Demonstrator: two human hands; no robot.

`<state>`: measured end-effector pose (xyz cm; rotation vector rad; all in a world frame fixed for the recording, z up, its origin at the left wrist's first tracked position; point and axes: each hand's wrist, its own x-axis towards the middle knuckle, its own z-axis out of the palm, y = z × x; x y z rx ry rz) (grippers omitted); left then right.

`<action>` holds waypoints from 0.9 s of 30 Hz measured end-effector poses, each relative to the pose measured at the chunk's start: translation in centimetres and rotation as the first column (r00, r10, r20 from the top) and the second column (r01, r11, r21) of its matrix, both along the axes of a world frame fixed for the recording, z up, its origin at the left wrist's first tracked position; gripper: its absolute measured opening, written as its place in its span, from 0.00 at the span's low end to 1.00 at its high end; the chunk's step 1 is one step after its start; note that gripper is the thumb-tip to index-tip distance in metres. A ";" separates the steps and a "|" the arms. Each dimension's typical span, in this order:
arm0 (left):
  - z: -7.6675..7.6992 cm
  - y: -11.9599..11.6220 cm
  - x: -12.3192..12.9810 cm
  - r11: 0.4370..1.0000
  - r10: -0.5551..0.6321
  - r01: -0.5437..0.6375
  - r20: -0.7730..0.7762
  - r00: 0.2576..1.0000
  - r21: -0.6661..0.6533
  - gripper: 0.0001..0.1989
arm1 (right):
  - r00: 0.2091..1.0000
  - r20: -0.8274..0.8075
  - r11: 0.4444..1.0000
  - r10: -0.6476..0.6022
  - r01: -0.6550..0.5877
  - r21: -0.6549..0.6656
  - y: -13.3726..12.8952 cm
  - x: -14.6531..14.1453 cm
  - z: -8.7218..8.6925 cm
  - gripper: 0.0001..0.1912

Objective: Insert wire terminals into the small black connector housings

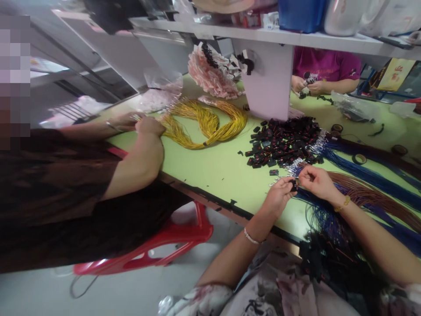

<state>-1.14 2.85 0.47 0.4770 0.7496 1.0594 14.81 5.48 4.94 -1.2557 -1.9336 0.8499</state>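
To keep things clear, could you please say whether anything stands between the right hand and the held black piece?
Nothing visible does: the right hand is close beside the black piece in the left hand; the black pile lies beyond.

Passable at centre across the bare table (194, 175), between yellow wires (235, 127) and heaped connectors (284, 138), and leftward from the left hand (283, 191) along the near edge. Narrowed between hand and heap by a loose connector (273, 172). Barred at left by a co-worker's forearm (138, 162); below the edge, by the red stool (197, 224). Closed behind the heap by the upright panel (268, 83), and above by the laden shelf (250, 33). Crowded beside the right hand (317, 180) by brown wires (368, 188), and farther back by blue wires (355, 164). Partly open beyond these, interrupted by tape rolls (336, 127). Obstructed nearest the body by dark, tangled parts (338, 259).
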 end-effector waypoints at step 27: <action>-0.4 -0.5 0.3 1.000 0.004 -0.003 -0.100 0.995 0.015 0.13 | 0.924 0.381 0.914 -0.006 -0.150 0.377 -2.3 -0.1 -1.9 0.05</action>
